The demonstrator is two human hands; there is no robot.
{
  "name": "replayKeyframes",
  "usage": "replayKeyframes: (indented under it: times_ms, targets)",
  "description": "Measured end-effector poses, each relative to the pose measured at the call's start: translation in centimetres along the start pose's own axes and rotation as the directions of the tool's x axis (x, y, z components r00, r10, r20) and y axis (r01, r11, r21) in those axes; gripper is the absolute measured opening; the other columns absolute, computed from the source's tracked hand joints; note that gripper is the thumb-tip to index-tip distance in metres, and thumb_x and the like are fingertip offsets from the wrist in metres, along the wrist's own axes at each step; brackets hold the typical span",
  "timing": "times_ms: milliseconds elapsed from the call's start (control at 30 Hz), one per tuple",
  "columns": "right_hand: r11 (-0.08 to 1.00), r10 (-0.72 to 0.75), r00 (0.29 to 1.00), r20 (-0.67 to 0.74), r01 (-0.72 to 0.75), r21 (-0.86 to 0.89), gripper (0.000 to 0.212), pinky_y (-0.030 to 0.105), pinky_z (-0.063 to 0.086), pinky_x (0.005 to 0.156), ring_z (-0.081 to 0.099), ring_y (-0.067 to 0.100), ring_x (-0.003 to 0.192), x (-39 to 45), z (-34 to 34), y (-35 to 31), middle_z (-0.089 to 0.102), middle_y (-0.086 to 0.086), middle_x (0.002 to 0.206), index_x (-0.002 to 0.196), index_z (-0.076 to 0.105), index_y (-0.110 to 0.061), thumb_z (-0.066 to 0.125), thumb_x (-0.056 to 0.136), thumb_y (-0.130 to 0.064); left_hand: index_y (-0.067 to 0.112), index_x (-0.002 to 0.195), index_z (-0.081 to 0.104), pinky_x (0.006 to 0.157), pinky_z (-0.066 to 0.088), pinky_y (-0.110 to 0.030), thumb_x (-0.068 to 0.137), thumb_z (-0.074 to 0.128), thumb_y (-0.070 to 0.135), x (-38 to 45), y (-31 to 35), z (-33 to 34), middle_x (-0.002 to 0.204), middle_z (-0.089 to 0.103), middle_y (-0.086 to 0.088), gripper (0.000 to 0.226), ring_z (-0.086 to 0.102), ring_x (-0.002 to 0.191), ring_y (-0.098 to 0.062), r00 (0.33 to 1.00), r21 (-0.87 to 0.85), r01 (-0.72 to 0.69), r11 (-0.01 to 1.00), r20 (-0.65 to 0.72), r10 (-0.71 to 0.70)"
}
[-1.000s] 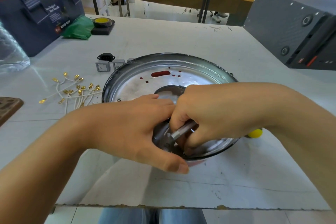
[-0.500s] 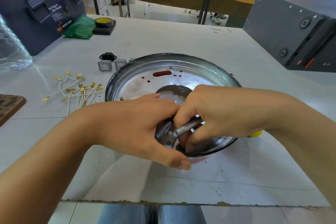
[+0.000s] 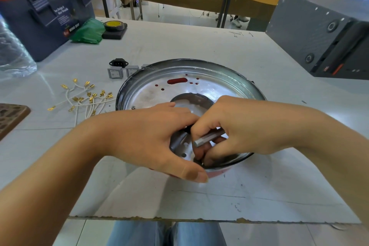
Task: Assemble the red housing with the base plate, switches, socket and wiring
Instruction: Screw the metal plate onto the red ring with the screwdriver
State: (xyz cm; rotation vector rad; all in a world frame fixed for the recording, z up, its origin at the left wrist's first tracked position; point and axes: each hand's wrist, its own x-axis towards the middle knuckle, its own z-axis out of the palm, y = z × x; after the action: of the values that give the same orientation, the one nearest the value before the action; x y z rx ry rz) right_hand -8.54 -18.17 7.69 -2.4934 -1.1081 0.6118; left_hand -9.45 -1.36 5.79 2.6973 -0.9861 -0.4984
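a workshop room, tiled floor, a long bench draped in mustard cloth at the back, and in front a white worktable (image 3: 179,46) with scuffed, pen-marked laminate. only the head view to go on.

in the middle of the table sits the red housing (image 3: 217,172), its red showing only at the near rim and through the slot and small holes of the shiny round base plate (image 3: 151,94) lying inside it. the person leans over it with both hands at the near edge. the left hand (image 3: 143,140) is laid over the rim, thumb down on the outside, fingers reaching in; whether they pinch anything i cannot tell. the right hand (image 3: 243,130) is curled around a small grey hex-shanked driver bit (image 3: 207,139), fingertips bunched low inside the near rim, seemingly at a fastener i cannot see.

to the left, well apart from the housing, lie two grey rocker switches (image 3: 115,72) side by side, with a third grey part half hidden behind the rim, the black power socket (image 3: 118,62) just behind them, and a loose bundle of white wires with brass terminals (image 3: 85,100).

by my reckoning it's early days: plate seated and being fixed down; switches, socket and all wiring are not yet fitted.

a navy and orange toolbox (image 3: 44,10), a green bag (image 3: 87,31), a tape roll (image 3: 113,25) and a grey metal case (image 3: 319,36) stand around.
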Motion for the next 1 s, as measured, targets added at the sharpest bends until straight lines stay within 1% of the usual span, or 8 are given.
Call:
replayKeyframes:
  times_ms: [133,267,367,433,567,633,733,1000]
  targets:
    - [1.0,0.004,1.0,-0.012,-0.004,0.025,0.022,0.013,0.036,0.054,0.049,0.005,0.059,-0.1,0.0,0.1,0.052,-0.012,0.057,0.063,0.059,-0.032,0.073,0.077,-0.022,0.032,0.125,0.048,0.1,0.029,-0.023,0.065,0.064,0.065,0.1,-0.6,0.2,0.083,0.029,0.03,0.07,0.03,0.1,0.003,1.0,-0.037,-0.019,0.999,-0.012,0.018]
    - [1.0,0.001,0.999,-0.035,0.0,0.03,0.028,0.013,0.035,0.054,0.047,0.005,0.058,-0.3,-0.1,0.3,0.05,-0.013,0.056,0.057,0.054,-0.035,0.072,0.078,-0.028,0.039,0.098,0.053,0.084,0.041,-0.018,0.065,0.063,0.068,-0.2,-0.6,-0.1,0.088,0.05,0.02,0.045,0.046,0.095,0.0,0.995,-0.162,-0.098,0.982,-0.026,0.095]
    - [0.998,0.0,0.995,-0.101,0.007,0.067,0.017,0.017,0.034,0.053,0.047,0.007,0.056,-0.7,-0.5,0.4,0.053,-0.009,0.057,0.067,0.066,-0.026,0.068,0.082,-0.034,0.044,0.11,0.049,0.088,0.043,-0.022,0.063,0.057,0.073,-0.2,-1.0,-0.2,0.102,0.052,0.024,0.055,0.045,0.105,0.001,0.993,-0.156,-0.122,0.98,-0.017,0.121]
    - [0.985,0.002,0.979,-0.204,0.033,0.166,0.025,0.012,0.035,0.051,0.047,0.005,0.05,-0.9,-0.8,0.4,0.052,-0.01,0.052,0.071,0.068,-0.018,0.06,0.087,-0.035,0.045,0.12,0.043,0.093,0.043,-0.027,0.061,0.055,0.075,-0.1,-1.3,-0.1,0.11,0.049,0.023,0.067,0.043,0.112,-0.001,0.993,-0.157,-0.116,0.981,-0.015,0.115]
    - [0.9,0.15,0.851,-0.503,0.094,0.426,0.048,0.017,0.047,0.055,0.059,0.013,0.053,-0.8,-0.4,0.5,0.064,0.003,0.058,0.064,0.065,-0.012,0.04,0.095,-0.039,0.043,0.123,0.041,0.097,0.041,-0.029,0.061,0.053,0.077,-0.1,-1.3,0.1,0.113,0.048,0.024,0.072,0.041,0.115,-0.004,0.993,-0.121,-0.116,0.986,-0.039,0.112]
    - [0.87,0.229,0.769,-0.597,0.113,0.48,0.053,0.015,0.041,0.046,0.049,0.01,0.042,-0.8,0.3,0.6,0.055,0.004,0.047,0.059,0.059,-0.01,0.037,0.097,-0.039,0.041,0.122,0.042,0.095,0.042,-0.03,0.06,0.052,0.079,-0.1,-1.3,0.1,0.11,0.049,0.025,0.074,0.041,0.113,-0.003,0.994,-0.107,-0.102,0.989,-0.039,0.099]
    - [0.821,0.227,0.784,-0.578,0.166,0.547,0.05,0.011,0.034,0.041,0.038,0.007,0.035,-0.9,1.1,0.5,0.046,0.003,0.038,0.06,0.058,-0.01,0.039,0.09,-0.044,0.047,0.125,0.039,0.094,0.042,-0.029,0.06,0.053,0.078,-0.1,-1.3,0.0,0.11,0.046,0.028,0.074,0.04,0.112,-0.001,0.996,-0.121,-0.087,0.989,-0.017,0.086]
    - [0.839,0.14,0.828,-0.543,0.192,0.509,0.041,0.008,0.033,0.043,0.04,0.004,0.033,-0.9,2.5,0.7,0.05,0.001,0.039,0.058,0.058,-0.018,0.042,0.091,-0.036,0.044,0.118,0.046,0.093,0.043,-0.031,0.057,0.05,0.078,0.0,-1.1,0.0,0.11,0.05,0.022,0.071,0.041,0.114,-0.007,0.998,-0.125,-0.056,0.991,0.009,0.058]
